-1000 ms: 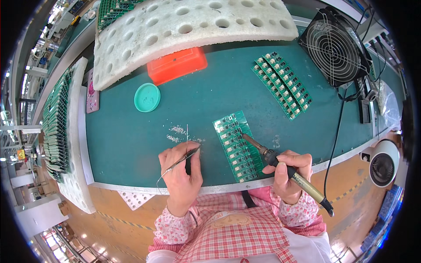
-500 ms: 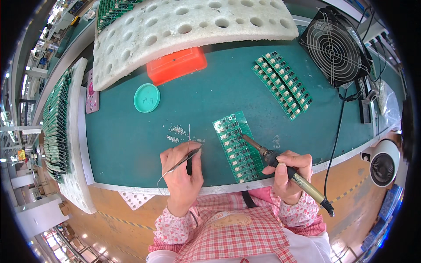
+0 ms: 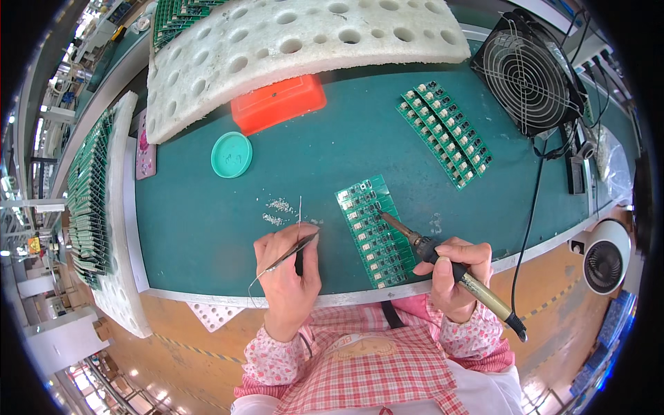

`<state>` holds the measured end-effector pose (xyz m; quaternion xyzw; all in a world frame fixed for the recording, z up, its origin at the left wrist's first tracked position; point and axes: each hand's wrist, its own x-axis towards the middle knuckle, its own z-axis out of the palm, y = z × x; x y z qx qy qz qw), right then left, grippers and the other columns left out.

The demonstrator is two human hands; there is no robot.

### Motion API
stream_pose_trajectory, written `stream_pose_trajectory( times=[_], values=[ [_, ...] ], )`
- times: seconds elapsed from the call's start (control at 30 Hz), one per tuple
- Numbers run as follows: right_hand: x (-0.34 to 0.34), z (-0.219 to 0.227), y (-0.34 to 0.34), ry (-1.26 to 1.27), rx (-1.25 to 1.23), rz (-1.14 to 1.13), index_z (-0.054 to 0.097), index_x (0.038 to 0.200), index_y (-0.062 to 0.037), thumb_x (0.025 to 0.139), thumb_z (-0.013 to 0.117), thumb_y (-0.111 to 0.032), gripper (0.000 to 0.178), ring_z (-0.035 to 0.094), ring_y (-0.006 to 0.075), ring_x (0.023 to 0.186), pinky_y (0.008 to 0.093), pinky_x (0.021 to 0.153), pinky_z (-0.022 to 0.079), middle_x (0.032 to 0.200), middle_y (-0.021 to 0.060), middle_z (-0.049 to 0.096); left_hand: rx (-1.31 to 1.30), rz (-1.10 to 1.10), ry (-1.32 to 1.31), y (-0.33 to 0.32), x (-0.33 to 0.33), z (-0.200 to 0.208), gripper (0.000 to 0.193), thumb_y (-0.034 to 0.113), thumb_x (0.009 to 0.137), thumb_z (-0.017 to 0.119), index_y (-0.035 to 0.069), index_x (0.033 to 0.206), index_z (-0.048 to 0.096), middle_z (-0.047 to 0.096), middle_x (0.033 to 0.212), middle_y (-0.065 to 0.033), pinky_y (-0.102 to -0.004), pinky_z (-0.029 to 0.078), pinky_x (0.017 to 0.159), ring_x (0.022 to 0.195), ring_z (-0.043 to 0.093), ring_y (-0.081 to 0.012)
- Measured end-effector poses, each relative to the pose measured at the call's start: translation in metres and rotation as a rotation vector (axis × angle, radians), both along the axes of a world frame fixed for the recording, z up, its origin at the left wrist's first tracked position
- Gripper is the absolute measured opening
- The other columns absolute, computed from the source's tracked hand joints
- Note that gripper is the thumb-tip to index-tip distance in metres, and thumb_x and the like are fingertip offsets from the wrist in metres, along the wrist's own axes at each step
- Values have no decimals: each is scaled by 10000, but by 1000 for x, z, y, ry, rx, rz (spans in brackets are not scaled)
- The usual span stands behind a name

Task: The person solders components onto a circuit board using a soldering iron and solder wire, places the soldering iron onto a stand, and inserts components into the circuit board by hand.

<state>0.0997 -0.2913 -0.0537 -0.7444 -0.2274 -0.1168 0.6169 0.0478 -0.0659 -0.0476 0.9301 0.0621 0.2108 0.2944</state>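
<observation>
A green circuit board (image 3: 377,232) with rows of white and black parts lies on the green mat, between my hands. My right hand (image 3: 462,273) is closed around a soldering iron (image 3: 484,293), its tip touching or just above the upper right part of that board. To the left of the board, my left hand (image 3: 289,266) grips dark tweezers (image 3: 290,253). A thin strand of solder wire (image 3: 300,211) sticks up past the same hand, and its curled end hangs below. Small pale bits (image 3: 280,205) are scattered on the mat beyond my left fingers.
Two more boards (image 3: 446,135) lie at the back right, near a black fan (image 3: 527,76). A red box (image 3: 279,104), a shallow teal dish (image 3: 232,155) and a white foam block (image 3: 311,38) are at the back. Several boards stand in foam (image 3: 123,297) at left. The iron's cord (image 3: 531,228) crosses the right side.
Almost nothing differs. My left hand and the solder wire have shifted very slightly; the iron and the board keep their places.
</observation>
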Motion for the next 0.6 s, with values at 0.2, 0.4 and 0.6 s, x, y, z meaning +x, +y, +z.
stream_pose_trajectory(
  times=[0.2, 0.4, 0.6],
  values=[
    [-1, 0, 0, 18, 21, -14, 537, 1000, -9, 873, 706, -42, 214, 697, 174, 564, 284, 528, 544, 618, 75, 671, 5, -25, -45, 0, 1, -2, 209, -74, 799, 691, 45, 965, 646, 690, 977, -63, -354, 421, 810, 821, 627, -259],
    [0, -1, 2, 4, 43, -19, 531, 994, 1, 867, 700, -16, 212, 695, 168, 559, 272, 503, 532, 641, 82, 677, -107, -67, -66, -21, 3, 0, 214, -87, 795, 687, 28, 972, 656, 690, 979, -82, -373, 464, 797, 857, 637, -279],
    [1, 3, 1, -24, 6, 29, 463, 1010, 3, 940, 559, -26, 123, 639, 151, 506, 246, 488, 472, 653, 95, 601, -172, -95, -61, -36, 8, -7, 217, -100, 788, 691, 17, 968, 661, 686, 987, -87, -364, 485, 763, 858, 644, -283]
  ],
)
